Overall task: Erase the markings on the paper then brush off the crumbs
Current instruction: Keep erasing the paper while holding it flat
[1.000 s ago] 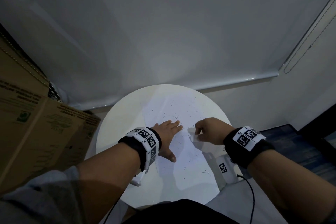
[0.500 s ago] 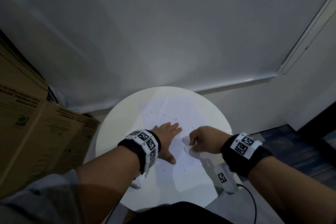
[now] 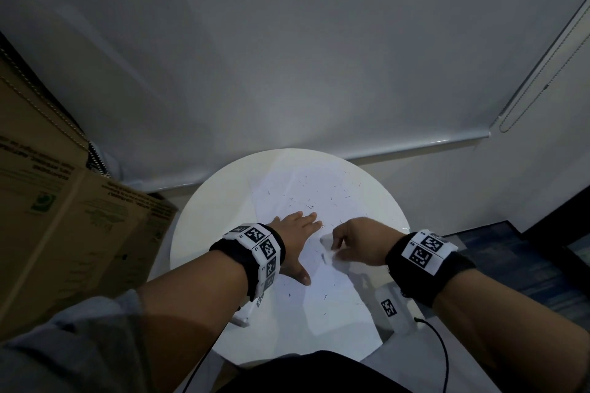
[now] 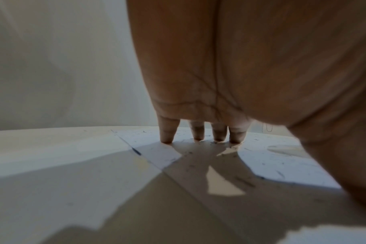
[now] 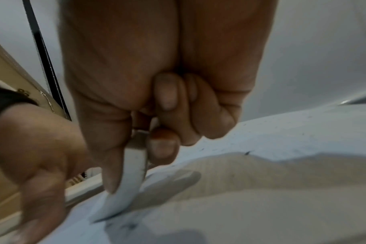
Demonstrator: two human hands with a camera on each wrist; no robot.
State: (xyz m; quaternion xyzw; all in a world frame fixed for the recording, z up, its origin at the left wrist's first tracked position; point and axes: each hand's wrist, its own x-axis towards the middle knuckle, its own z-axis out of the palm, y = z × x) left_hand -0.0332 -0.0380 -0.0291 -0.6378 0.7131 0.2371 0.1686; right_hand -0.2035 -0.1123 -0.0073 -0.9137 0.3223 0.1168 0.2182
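My left hand lies flat on the paper, fingers straight and spread, thumb pointing back toward me. In the left wrist view my fingertips press down on the sheet near its left edge.

My right hand is curled, thumb and fingers pinching a white strip; I cannot tell whether it is an eraser or a folded bit of tissue. Its lower end bends against the paper, just beside my left hand. The right wrist view is blurred.

The paper rests on the round white table, reaching from the far side to the near rim. Dark crumbs are scattered over it, thickest beyond my fingers, with a few more nearer to me.

A cardboard box stands left of the table. Both wrists carry black bands with square-patterned tags. A cable hangs from the right one.
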